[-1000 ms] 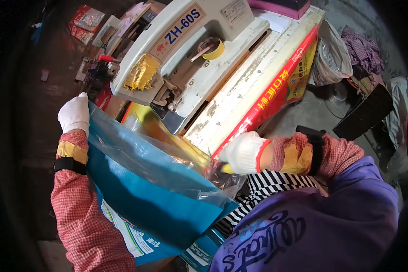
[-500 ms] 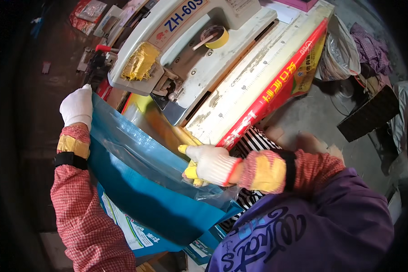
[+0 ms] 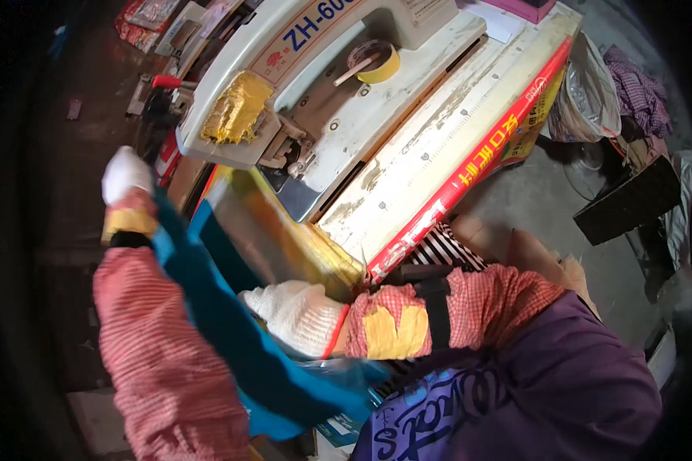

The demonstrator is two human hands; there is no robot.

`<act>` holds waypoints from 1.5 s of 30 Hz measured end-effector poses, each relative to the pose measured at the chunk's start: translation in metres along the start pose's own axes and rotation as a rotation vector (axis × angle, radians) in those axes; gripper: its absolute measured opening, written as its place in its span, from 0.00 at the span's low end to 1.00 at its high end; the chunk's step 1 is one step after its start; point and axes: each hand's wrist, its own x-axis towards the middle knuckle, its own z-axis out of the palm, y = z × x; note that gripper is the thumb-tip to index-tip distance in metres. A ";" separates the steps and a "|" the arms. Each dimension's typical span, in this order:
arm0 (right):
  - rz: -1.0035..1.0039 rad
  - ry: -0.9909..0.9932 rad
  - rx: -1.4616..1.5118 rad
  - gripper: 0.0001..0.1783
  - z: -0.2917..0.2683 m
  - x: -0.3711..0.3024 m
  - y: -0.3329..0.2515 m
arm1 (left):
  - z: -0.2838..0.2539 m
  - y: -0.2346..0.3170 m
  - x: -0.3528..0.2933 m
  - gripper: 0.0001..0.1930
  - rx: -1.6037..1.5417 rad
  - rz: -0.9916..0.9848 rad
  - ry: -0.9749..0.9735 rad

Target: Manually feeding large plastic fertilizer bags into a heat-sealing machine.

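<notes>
A teal woven plastic bag stretches in a long slanting fold between my arms, smeared by motion. My left hand, in a white knitted glove, is closed at the bag's upper left corner. Lower down, my right hand, in a white glove with a red cuff edge, reaches left across the bag's mouth. Its fingertips are hidden against the teal sheet, so their grip is unclear. Beyond both hands stands a pale industrial sewing machine with yellow woven material taped on its head.
A tape roll and a short stick lie on the machine bed. The white table edge carries a red printed strip. Right of it are a white sack, purple checked cloth and a dark board.
My right hand has moved left and slightly down, from the table corner onto the bag. The bag has narrowed into a folded band. My left hand stays near the same place, blurred.
</notes>
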 end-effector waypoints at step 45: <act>0.568 -0.183 -0.678 0.25 -0.083 -0.079 0.078 | 0.163 0.109 -0.042 0.11 -0.878 0.697 -0.044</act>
